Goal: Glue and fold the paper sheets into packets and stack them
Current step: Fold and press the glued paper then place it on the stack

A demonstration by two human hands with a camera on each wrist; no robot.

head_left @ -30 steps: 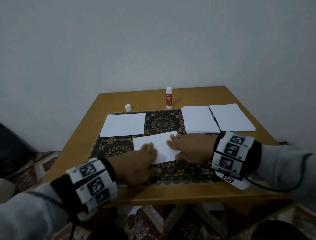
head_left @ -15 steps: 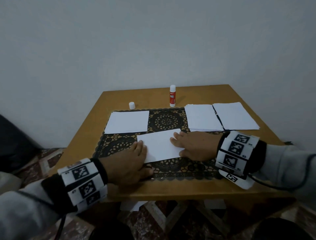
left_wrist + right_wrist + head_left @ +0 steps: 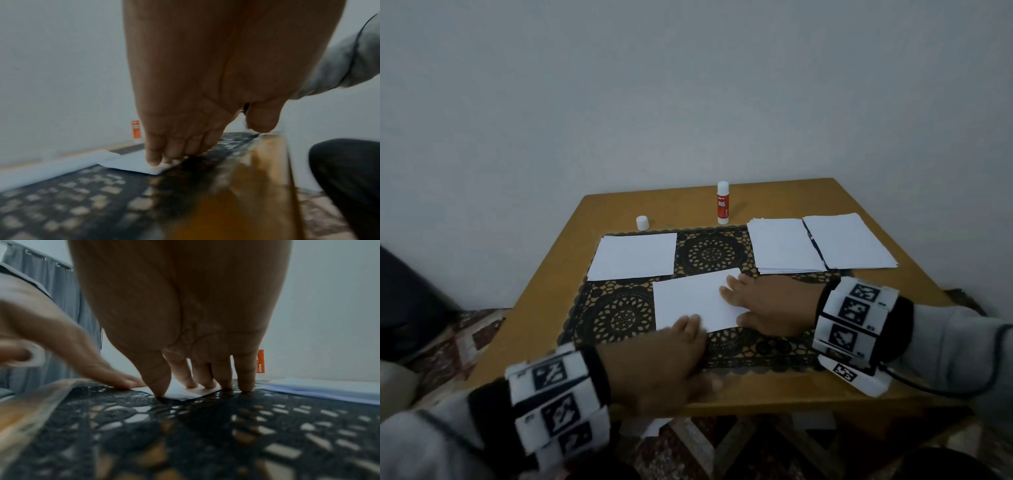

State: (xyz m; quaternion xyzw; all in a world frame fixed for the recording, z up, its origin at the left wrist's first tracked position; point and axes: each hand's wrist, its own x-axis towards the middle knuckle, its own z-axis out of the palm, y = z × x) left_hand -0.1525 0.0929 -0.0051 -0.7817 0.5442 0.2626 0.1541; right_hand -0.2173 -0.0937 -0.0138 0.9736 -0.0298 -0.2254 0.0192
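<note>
A folded white sheet (image 3: 693, 299) lies in the middle of the black lace mat (image 3: 616, 315). My left hand (image 3: 688, 325) presses flat, straight fingers on its near edge; in the left wrist view the fingertips (image 3: 153, 160) rest on the sheet's corner (image 3: 131, 164). My right hand (image 3: 732, 298) lies flat, its fingers spread over the sheet's right end; in the right wrist view its fingertips (image 3: 192, 384) touch the paper (image 3: 180, 393) and the mat (image 3: 226, 426). A white packet (image 3: 633, 255) lies at the mat's far left. Two stacks of white sheets (image 3: 784, 245) lie at the far right.
A red and white glue stick (image 3: 723, 202) stands uncapped near the far edge of the wooden table (image 3: 774, 397), its white cap (image 3: 642, 222) further left. A grey wall rises behind. Patterned floor and a dark shape lie to the left of the table.
My left hand slid back and forth along the sheet's near edge and now rests at its near middle. The right hand stayed on the sheet's right end. The camera tilted a little.
</note>
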